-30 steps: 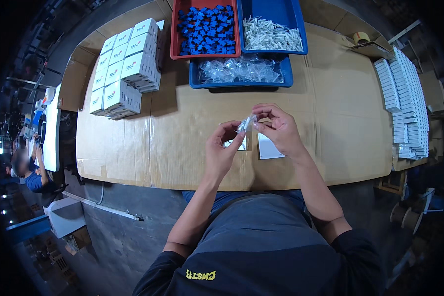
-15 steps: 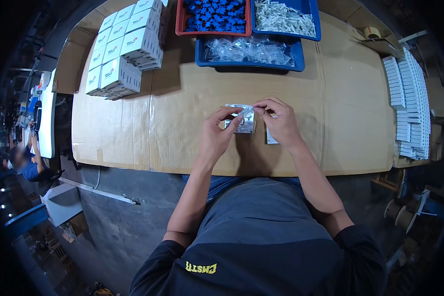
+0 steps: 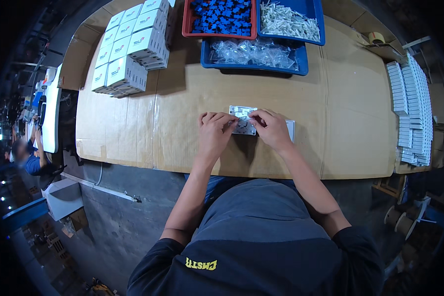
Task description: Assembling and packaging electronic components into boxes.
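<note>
A small white plastic housing (image 3: 242, 110) with moulded ribs lies on the cardboard-covered table in front of me. My left hand (image 3: 214, 131) is at its left side, thumb and forefinger pinched together over its middle. From the right, my right hand (image 3: 273, 130) also pinches over it, close to the left fingertips. Between the fingers is a small clear piece, low against the housing; it looks like thin plastic, but its kind is too small to make out. Partly behind my right hand lies a flat white plate (image 3: 291, 130).
Stacked white boxes (image 3: 123, 71) stand back left. At the back are a red bin (image 3: 219, 35) of blue parts, a blue bin (image 3: 322, 37) of pale plugs, and another blue bin (image 3: 254, 68) of clear bags. White pieces (image 3: 413, 113) are piled far right. Someone (image 3: 32, 160) works far left.
Both hands have come down onto the housing, lowering the clear piece that they held raised above it. The right hand has shifted slightly left, showing more of the white plate. The view has shifted slightly.
</note>
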Demonstrator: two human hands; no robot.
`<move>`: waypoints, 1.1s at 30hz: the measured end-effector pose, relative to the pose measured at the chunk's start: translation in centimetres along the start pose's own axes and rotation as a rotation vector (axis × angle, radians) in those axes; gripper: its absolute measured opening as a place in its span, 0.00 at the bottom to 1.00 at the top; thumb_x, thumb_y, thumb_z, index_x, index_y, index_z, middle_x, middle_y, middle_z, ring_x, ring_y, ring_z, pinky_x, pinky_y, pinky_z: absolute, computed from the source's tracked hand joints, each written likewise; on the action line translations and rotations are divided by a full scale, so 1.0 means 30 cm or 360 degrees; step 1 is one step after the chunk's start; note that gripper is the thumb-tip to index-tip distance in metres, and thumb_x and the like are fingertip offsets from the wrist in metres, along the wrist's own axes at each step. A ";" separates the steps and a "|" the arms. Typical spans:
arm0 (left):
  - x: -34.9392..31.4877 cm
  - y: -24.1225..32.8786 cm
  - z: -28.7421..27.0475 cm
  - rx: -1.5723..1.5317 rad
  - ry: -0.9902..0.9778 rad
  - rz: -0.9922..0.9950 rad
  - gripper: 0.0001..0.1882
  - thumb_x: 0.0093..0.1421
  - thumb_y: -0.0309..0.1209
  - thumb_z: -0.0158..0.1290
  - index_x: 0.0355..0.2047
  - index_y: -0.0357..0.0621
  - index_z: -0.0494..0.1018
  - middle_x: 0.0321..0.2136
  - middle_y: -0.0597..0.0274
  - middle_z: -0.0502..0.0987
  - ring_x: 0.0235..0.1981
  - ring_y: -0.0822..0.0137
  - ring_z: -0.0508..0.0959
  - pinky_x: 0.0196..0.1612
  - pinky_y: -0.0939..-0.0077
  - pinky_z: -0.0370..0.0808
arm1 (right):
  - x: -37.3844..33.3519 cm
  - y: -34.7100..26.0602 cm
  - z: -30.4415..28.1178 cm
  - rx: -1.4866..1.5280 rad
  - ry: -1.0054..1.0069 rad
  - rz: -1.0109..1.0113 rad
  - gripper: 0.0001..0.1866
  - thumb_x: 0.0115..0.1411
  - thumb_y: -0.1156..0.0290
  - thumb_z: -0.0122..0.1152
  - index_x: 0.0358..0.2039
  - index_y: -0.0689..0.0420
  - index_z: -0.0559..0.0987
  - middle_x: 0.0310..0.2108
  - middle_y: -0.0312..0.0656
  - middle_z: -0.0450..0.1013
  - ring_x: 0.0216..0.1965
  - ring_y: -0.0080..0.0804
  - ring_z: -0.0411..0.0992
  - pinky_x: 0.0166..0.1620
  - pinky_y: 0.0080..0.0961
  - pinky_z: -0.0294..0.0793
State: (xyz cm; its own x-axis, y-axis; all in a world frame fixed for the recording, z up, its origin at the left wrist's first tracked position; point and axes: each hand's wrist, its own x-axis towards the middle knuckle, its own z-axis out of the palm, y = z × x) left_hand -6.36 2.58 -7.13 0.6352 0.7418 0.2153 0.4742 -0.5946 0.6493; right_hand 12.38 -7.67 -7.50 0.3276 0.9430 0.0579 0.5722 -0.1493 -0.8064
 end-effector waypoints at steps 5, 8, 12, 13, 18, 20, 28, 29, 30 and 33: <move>-0.007 -0.019 0.007 0.0033 0.0001 -0.0057 0.07 0.58 0.32 0.64 0.37 0.49 0.86 0.41 0.67 0.81 0.44 0.63 0.79 0.60 0.59 0.64 | 0.001 -0.008 0.051 -0.0282 0.0168 -0.0138 0.06 0.56 0.69 0.70 0.32 0.53 0.81 0.30 0.38 0.79 0.36 0.41 0.79 0.39 0.39 0.74; 0.026 -0.003 0.000 -0.0022 -0.0171 -0.0201 0.06 0.57 0.30 0.64 0.35 0.47 0.86 0.40 0.66 0.80 0.36 0.64 0.81 0.56 0.59 0.68 | 0.012 -0.018 0.037 -0.0355 0.0251 -0.0229 0.06 0.55 0.70 0.70 0.31 0.54 0.80 0.29 0.37 0.78 0.30 0.37 0.77 0.38 0.35 0.73; 0.035 -0.036 0.014 -0.0055 -0.0192 -0.0200 0.07 0.57 0.29 0.64 0.36 0.46 0.86 0.39 0.64 0.80 0.30 0.64 0.81 0.52 0.62 0.71 | 0.025 -0.030 0.044 -0.0415 0.0168 -0.0173 0.06 0.57 0.68 0.68 0.31 0.54 0.81 0.31 0.37 0.79 0.33 0.40 0.77 0.40 0.37 0.73; 0.037 -0.038 0.013 -0.0138 -0.0229 -0.0264 0.07 0.57 0.28 0.64 0.37 0.46 0.86 0.39 0.64 0.80 0.29 0.64 0.81 0.51 0.62 0.71 | 0.026 -0.031 0.043 -0.0444 0.0116 -0.0157 0.06 0.57 0.68 0.68 0.31 0.55 0.81 0.32 0.38 0.79 0.35 0.41 0.77 0.41 0.38 0.73; 0.019 -0.064 0.011 -0.0244 -0.0279 -0.0218 0.08 0.58 0.27 0.63 0.38 0.46 0.85 0.38 0.63 0.81 0.31 0.63 0.82 0.51 0.61 0.72 | 0.026 -0.027 0.007 -0.0508 -0.0018 -0.0250 0.05 0.58 0.69 0.66 0.32 0.55 0.82 0.35 0.38 0.79 0.38 0.40 0.77 0.44 0.40 0.72; 0.007 -0.076 0.006 -0.0105 -0.0261 -0.0037 0.08 0.58 0.29 0.64 0.39 0.45 0.85 0.41 0.63 0.81 0.35 0.63 0.82 0.53 0.59 0.71 | 0.024 -0.038 -0.012 -0.0479 -0.0183 -0.0228 0.05 0.58 0.69 0.66 0.33 0.55 0.84 0.35 0.37 0.79 0.40 0.40 0.78 0.47 0.41 0.72; -0.026 -0.107 -0.050 -0.0070 -0.0377 0.0432 0.18 0.56 0.31 0.65 0.48 0.46 0.82 0.50 0.63 0.79 0.51 0.56 0.75 0.58 0.61 0.69 | 0.028 -0.038 -0.020 -0.0511 -0.0330 -0.0154 0.05 0.58 0.71 0.64 0.34 0.56 0.84 0.38 0.40 0.79 0.38 0.43 0.78 0.46 0.40 0.75; -0.032 -0.114 -0.050 -0.0048 -0.0370 0.0464 0.19 0.55 0.31 0.65 0.49 0.46 0.81 0.50 0.63 0.78 0.53 0.55 0.74 0.59 0.61 0.68 | 0.029 -0.039 -0.016 -0.0495 -0.0321 -0.0145 0.05 0.59 0.72 0.64 0.35 0.57 0.83 0.39 0.41 0.78 0.38 0.45 0.78 0.45 0.41 0.76; -0.034 -0.110 -0.048 -0.0052 -0.0372 0.0461 0.19 0.55 0.31 0.65 0.49 0.46 0.81 0.50 0.63 0.78 0.53 0.55 0.74 0.59 0.61 0.68 | 0.028 -0.035 -0.016 -0.0496 -0.0325 -0.0142 0.05 0.59 0.72 0.64 0.35 0.57 0.83 0.39 0.41 0.78 0.38 0.45 0.78 0.45 0.41 0.76; -0.039 -0.094 -0.039 -0.0027 -0.0368 0.0470 0.22 0.52 0.29 0.66 0.50 0.45 0.81 0.50 0.61 0.79 0.53 0.56 0.74 0.60 0.62 0.68 | 0.026 -0.019 -0.019 -0.0309 -0.0351 -0.0081 0.07 0.59 0.74 0.60 0.37 0.61 0.82 0.39 0.47 0.77 0.40 0.50 0.78 0.46 0.44 0.76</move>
State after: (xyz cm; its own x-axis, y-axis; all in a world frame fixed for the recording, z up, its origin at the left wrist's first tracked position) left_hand -9.16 3.77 -8.36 0.8651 0.4480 0.2258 0.2410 -0.7659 0.5960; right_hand 12.74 -7.01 -6.65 0.1354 0.9895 -0.0509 0.7239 -0.1339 -0.6768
